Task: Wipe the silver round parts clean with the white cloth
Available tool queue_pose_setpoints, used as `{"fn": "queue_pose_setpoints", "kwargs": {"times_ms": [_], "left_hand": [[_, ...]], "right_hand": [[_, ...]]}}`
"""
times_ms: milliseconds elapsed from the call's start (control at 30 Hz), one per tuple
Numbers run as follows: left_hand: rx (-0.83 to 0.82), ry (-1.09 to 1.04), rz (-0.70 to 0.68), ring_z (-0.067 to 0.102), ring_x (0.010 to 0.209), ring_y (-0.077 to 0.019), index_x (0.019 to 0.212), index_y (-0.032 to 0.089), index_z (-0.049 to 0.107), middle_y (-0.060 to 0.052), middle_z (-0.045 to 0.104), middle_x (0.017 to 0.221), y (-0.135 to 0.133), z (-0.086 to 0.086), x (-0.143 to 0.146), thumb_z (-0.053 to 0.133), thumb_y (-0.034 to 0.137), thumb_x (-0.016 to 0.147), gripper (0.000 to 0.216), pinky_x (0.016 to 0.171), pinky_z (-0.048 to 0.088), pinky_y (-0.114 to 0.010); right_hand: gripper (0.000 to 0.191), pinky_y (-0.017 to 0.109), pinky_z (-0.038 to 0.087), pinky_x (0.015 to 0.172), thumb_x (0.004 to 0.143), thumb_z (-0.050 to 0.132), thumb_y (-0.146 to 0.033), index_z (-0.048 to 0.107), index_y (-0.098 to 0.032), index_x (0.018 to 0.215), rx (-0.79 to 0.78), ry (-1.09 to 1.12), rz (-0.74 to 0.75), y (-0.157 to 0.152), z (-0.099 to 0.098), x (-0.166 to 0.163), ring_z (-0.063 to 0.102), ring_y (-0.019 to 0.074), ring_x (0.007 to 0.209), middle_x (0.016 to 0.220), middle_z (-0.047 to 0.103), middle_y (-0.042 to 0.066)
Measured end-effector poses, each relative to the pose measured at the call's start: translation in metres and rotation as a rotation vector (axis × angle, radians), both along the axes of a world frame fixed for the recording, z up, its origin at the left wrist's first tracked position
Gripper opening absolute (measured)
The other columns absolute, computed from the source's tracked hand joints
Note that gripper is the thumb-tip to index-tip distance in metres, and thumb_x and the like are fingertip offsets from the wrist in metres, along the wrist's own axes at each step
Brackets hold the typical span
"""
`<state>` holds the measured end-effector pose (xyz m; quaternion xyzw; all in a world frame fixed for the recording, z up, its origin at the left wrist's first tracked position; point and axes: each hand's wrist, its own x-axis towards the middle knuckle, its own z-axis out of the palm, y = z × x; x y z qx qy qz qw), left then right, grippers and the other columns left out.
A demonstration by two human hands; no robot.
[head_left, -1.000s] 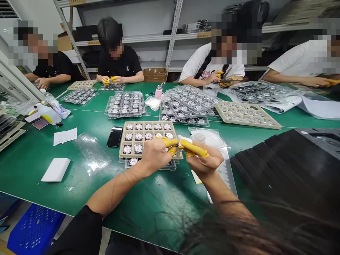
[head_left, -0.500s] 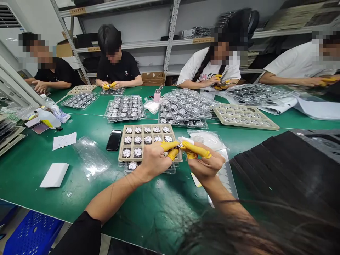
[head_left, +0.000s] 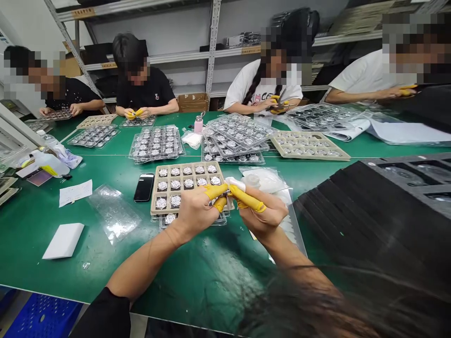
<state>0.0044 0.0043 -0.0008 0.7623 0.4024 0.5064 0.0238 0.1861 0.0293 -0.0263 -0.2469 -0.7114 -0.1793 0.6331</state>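
Observation:
My left hand (head_left: 197, 209), with yellow finger cots on thumb and forefinger, pinches a small, dark, shiny piece (head_left: 226, 192), mostly covered by the fingers. Facing it, my right hand (head_left: 262, 211) is closed on a small white cloth (head_left: 235, 182), its yellow-covered fingertips meeting the piece. Beneath and beyond the hands lies a beige compartment tray (head_left: 153, 195) of round silvery watch parts (head_left: 175, 184). That tray rests on clear plastic trays (head_left: 162, 222), partly hidden by my left hand.
A phone (head_left: 143, 188) lies left of the tray. Clear trays of parts (head_left: 157, 141) are stacked farther back. Black foam trays (head_left: 338, 211) rise at the right. Plastic film (head_left: 114, 213) and a white block (head_left: 64, 241) lie left. Several co-workers sit opposite, behind the green table.
The camera view has shifted, so most things sit farther left. Both hands keep their pinch over the tray. The far-left co-worker now holds a tray.

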Motion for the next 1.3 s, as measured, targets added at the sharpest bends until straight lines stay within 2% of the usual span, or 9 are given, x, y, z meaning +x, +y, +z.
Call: {"fn": "queue_pose_setpoints", "kwargs": {"times_ms": [200,300,400,533,800,967,1100,1200,1300], "left_hand": [[-0.017,-0.084,-0.041,0.078,0.074,-0.0195,0.107,0.024,0.084,-0.005,0.083,0.088,-0.003,0.004,0.001,0.069,0.018,0.087,0.025,0.071,0.064,-0.030],[-0.085,-0.192,-0.106,0.079,0.083,-0.0196,0.105,0.026,0.084,-0.003,0.084,0.095,-0.002,0.007,0.005,0.073,0.016,0.087,0.024,0.079,0.066,-0.031],[-0.182,-0.309,-0.160,0.080,0.089,-0.0203,0.105,0.025,0.084,-0.004,0.084,0.101,0.001,0.007,0.009,0.075,0.016,0.086,0.023,0.085,0.066,-0.033],[-0.280,-0.434,-0.187,0.079,0.089,-0.0201,0.101,0.022,0.084,-0.006,0.083,0.099,0.003,0.006,0.009,0.079,0.022,0.085,0.017,0.085,0.066,-0.033],[-0.227,-0.449,-0.189,0.075,0.096,-0.0192,0.103,0.024,0.083,-0.007,0.078,0.103,0.001,0.005,0.008,0.080,0.027,0.087,0.017,0.089,0.065,-0.033],[-0.328,-0.625,-0.256,0.074,0.099,-0.0174,0.101,0.022,0.082,-0.007,0.072,0.110,0.002,0.008,0.011,0.085,0.030,0.082,0.021,0.088,0.066,-0.029],[-0.512,-0.813,-0.287,0.077,0.093,-0.0185,0.095,0.018,0.081,-0.006,0.078,0.099,0.006,0.011,0.012,0.091,0.035,0.075,0.028,0.090,0.065,-0.032],[-0.646,-0.737,-0.317,0.078,0.095,-0.0238,0.097,0.017,0.084,-0.008,0.082,0.100,0.006,0.011,0.010,0.092,0.036,0.072,0.032,0.093,0.065,-0.039],[-0.577,-0.503,-0.262,0.078,0.093,-0.0243,0.107,0.022,0.085,-0.007,0.083,0.101,0.003,0.009,0.006,0.084,0.031,0.081,0.027,0.090,0.065,-0.039]], "right_hand": [[0.038,0.027,0.053,0.048,0.080,0.063,-0.004,0.078,-0.024,0.108,0.063,-0.092,-0.120,0.006,0.000,0.008,0.072,0.0162,0.056,0.092,0.083,0.003],[0.029,0.024,0.054,0.051,0.080,0.062,-0.005,0.079,-0.022,0.095,-0.058,-0.104,-0.155,0.014,0.002,0.013,0.073,0.0152,0.060,0.086,0.082,0.002],[0.033,0.025,0.060,0.060,0.080,0.057,-0.005,0.080,-0.024,0.094,-0.190,0.001,-0.056,0.018,0.005,0.014,0.076,0.0158,0.070,0.088,0.081,0.001],[0.039,0.028,0.061,0.061,0.078,0.061,-0.004,0.081,-0.027,0.102,-0.201,0.161,-0.010,0.013,0.011,0.013,0.075,0.0176,0.072,0.090,0.080,0.001],[0.041,0.029,0.066,0.061,0.080,0.068,-0.002,0.081,-0.029,0.109,-0.233,0.240,0.218,0.000,0.008,-0.001,0.077,0.0182,0.074,0.101,0.081,0.001],[0.029,0.029,0.062,0.056,0.084,0.070,-0.009,0.081,-0.029,0.102,-0.267,0.245,0.188,0.000,0.010,0.001,0.073,0.0168,0.066,0.092,0.080,0.000],[0.014,0.026,0.054,0.046,0.086,0.077,-0.019,0.080,-0.026,0.097,-0.378,0.300,0.211,-0.003,0.014,0.000,0.065,0.0128,0.055,0.086,0.077,0.000],[0.012,0.026,0.057,0.049,0.088,0.077,-0.023,0.080,-0.026,0.099,-0.465,0.292,0.229,-0.006,0.018,-0.004,0.069,0.0136,0.059,0.090,0.079,0.001],[0.014,0.028,0.063,0.061,0.088,0.076,-0.021,0.081,-0.026,0.099,-0.399,0.208,0.154,-0.007,0.021,-0.003,0.076,0.0169,0.071,0.092,0.081,0.001]]}}
